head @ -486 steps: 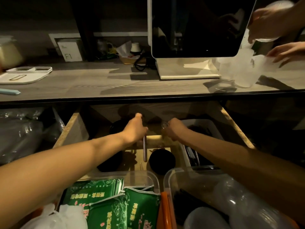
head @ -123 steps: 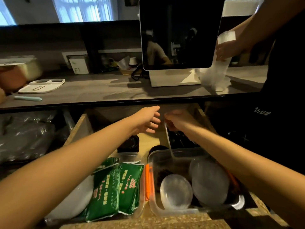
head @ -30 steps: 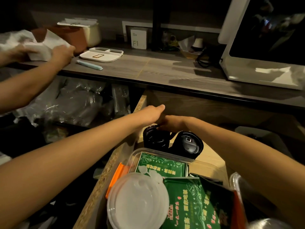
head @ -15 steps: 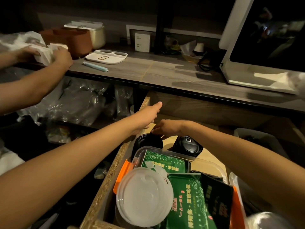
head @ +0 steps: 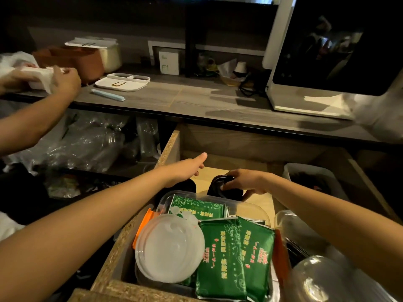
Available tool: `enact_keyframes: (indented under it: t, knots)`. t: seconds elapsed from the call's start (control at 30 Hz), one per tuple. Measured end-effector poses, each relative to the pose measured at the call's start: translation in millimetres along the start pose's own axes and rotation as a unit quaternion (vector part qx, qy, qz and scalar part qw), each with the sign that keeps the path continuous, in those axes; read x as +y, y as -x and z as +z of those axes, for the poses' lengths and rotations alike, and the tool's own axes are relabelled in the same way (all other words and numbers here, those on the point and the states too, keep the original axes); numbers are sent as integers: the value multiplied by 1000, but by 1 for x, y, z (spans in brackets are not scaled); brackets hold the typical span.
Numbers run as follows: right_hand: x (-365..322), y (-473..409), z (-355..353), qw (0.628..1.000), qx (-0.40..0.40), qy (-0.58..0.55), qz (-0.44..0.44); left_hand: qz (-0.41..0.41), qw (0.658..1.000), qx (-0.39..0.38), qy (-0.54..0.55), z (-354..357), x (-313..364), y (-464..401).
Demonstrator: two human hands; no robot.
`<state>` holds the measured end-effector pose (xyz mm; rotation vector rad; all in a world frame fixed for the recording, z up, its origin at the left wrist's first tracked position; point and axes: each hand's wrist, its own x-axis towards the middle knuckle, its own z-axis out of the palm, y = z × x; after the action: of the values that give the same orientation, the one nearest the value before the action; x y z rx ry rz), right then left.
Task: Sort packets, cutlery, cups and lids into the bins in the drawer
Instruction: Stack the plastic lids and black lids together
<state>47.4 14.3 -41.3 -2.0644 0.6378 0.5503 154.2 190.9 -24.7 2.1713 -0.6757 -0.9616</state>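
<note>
Gripping the black lid (head: 220,186), right-hand fingers (head: 234,182) curl over its top.

Single head view, looking forward-down, close over open drawer (head: 168,149)

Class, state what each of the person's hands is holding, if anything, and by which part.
Right hand grips the black lid by its top rim; left hand holds nothing.

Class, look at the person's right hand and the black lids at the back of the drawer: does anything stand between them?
Nothing visible does. The right hand already rests on the black lids, fingers curled over their top edge. The left hand reaches alongside with fingers extended, above a second dark stack, not between them.
</note>
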Motion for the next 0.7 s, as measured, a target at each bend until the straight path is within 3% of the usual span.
enact_keyframes:
  t: [0.37,0.43,0.53,0.7]
  knots:
    - [-19,1,25,1000,-21,7,-1,18,997,45,64,-5,-5,12]
    - [-20,3,23,1000,17,15,-9,31,995,54,79,-6,-3,18]
    - [-29,15,16,989,136,6,-56,52,990,78,109,-10,5,36]
    - [-55,80,24,968,163,-115,-153,79,977,119,156,-11,12,84]
